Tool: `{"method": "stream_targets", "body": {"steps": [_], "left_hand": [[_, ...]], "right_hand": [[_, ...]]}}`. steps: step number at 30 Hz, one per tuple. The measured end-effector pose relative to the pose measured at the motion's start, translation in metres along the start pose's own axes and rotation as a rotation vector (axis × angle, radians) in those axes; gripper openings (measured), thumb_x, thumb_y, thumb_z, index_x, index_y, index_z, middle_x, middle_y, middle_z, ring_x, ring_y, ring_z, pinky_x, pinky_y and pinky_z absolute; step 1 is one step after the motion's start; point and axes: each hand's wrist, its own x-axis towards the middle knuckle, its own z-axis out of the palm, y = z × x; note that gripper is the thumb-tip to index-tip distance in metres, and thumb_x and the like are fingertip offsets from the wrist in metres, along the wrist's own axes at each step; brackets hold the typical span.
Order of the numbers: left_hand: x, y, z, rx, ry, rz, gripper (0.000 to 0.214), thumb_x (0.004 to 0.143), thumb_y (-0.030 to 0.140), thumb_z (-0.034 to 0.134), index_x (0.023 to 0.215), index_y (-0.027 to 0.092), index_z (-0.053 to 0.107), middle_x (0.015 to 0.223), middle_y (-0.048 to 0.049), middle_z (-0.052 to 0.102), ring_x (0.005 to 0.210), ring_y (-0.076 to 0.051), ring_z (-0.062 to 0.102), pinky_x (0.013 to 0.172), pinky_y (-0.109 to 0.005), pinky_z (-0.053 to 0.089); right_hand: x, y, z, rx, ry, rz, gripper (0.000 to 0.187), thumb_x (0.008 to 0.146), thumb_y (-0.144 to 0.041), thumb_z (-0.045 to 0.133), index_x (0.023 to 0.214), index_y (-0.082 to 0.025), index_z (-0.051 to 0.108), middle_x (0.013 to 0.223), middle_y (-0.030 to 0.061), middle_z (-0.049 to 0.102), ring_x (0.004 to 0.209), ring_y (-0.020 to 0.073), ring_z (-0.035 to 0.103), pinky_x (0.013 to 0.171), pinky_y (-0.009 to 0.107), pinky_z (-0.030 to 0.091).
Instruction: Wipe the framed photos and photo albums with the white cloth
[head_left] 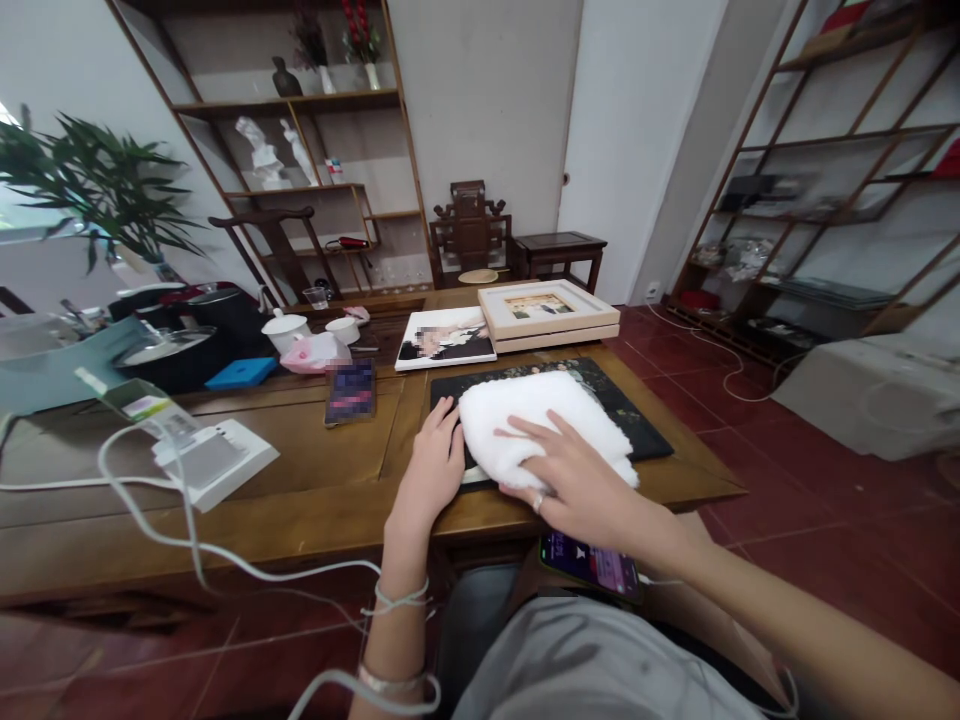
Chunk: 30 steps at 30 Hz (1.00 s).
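A fluffy white towel (555, 415) covers much of a dark photo panel (649, 430) lying flat at the table's near edge. My right hand (566, 470), wearing a ring, is on the towel, two fingers stretched over its top and the others bunching its near side. At the panel's left edge rests my left hand (437, 455), fingers extended and holding nothing. The picture on the panel is mostly hidden under the towel.
Behind the panel lie a white-edged photo print (450, 350) and stacked pale frames (551, 310). On the left are a dark phone-like object (350, 392), a white box (217, 465), a white cable (247, 568) and cups. Another phone (589, 565) sits by my lap.
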Motion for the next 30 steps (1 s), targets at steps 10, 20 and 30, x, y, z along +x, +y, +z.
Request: {"method": "stream_targets", "body": {"steps": [10, 20, 30], "left_hand": [[-0.002, -0.001, 0.002, -0.001, 0.022, -0.022, 0.041, 0.092, 0.019, 0.037, 0.125, 0.002, 0.055, 0.14, -0.0189, 0.046, 0.133, -0.024, 0.039, 0.114, -0.041, 0.028], [-0.001, -0.002, 0.002, 0.003, 0.024, -0.013, 0.042, 0.091, 0.019, 0.035, 0.124, 0.002, 0.055, 0.14, -0.0191, 0.046, 0.134, -0.025, 0.039, 0.113, -0.042, 0.029], [-0.002, -0.005, 0.005, -0.021, 0.058, 0.003, 0.039, 0.091, 0.021, 0.037, 0.122, 0.01, 0.057, 0.139, -0.0155, 0.048, 0.132, -0.024, 0.041, 0.111, -0.043, 0.032]], "right_hand": [[-0.039, 0.022, -0.016, -0.087, 0.012, 0.089, 0.026, 0.091, -0.029, 0.045, 0.084, -0.018, 0.067, 0.138, 0.0135, 0.048, 0.129, 0.0255, 0.042, 0.111, 0.051, 0.024], [-0.003, 0.093, -0.031, -0.278, 0.025, 0.386, 0.035, 0.091, -0.034, 0.037, 0.077, -0.02, 0.065, 0.088, 0.0101, 0.069, 0.089, 0.0291, 0.061, 0.084, 0.041, 0.042], [0.066, 0.073, -0.006, -0.275, -0.023, 0.275, 0.04, 0.093, -0.041, 0.039, 0.093, -0.015, 0.069, 0.118, 0.0174, 0.063, 0.119, 0.0313, 0.05, 0.098, 0.049, 0.033]]}}
